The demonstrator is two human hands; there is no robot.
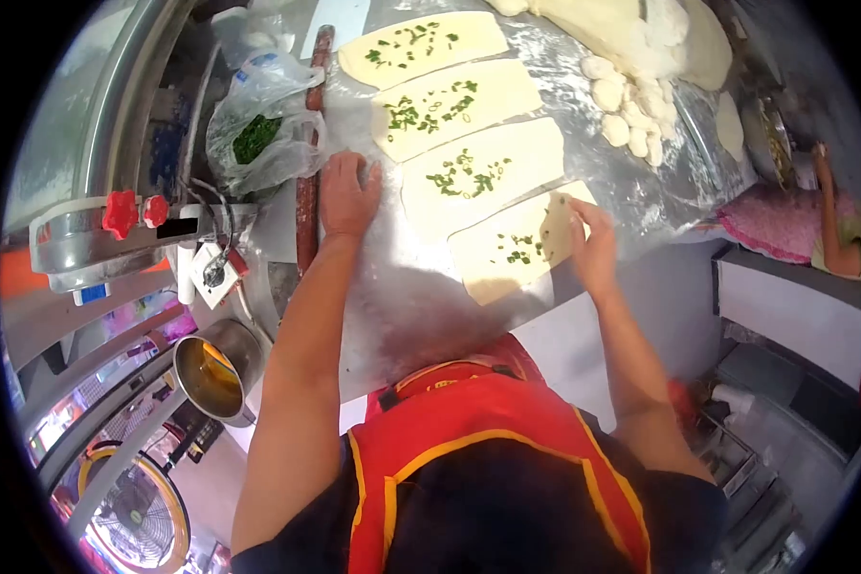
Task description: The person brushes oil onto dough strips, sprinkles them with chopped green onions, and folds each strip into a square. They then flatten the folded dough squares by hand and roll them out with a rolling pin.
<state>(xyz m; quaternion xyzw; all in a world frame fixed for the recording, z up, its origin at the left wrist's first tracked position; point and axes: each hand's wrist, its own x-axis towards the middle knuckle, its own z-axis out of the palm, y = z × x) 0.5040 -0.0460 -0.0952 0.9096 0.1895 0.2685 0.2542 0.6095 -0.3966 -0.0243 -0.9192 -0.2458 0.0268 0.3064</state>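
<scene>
Four flat dough sheets lie in a row on the metal table, each scattered with chopped green onion. My right hand (pixel 595 244) is at the right end of the nearest dough sheet (pixel 493 268), its thumb and fingers drawn together. Whatever they hold, if anything, is too small to make out. Loose green onion (pixel 521 251) lies on that sheet. My left hand (pixel 351 196) rests on the tabletop with its fingers apart and nothing in them. Just left of it lies a long brown rolling pin (pixel 307 206). A plastic bag (pixel 292 91) of chopped green onion stands beyond the pin.
Several dough balls (pixel 631 105) and a large dough mass (pixel 603 29) occupy the far right of the floured table (pixel 392 325). A metal pot (pixel 249 349) stands lower left, above a fan (pixel 139 517). Another person's arm (pixel 832 225) shows at right near a round pan (pixel 770 143).
</scene>
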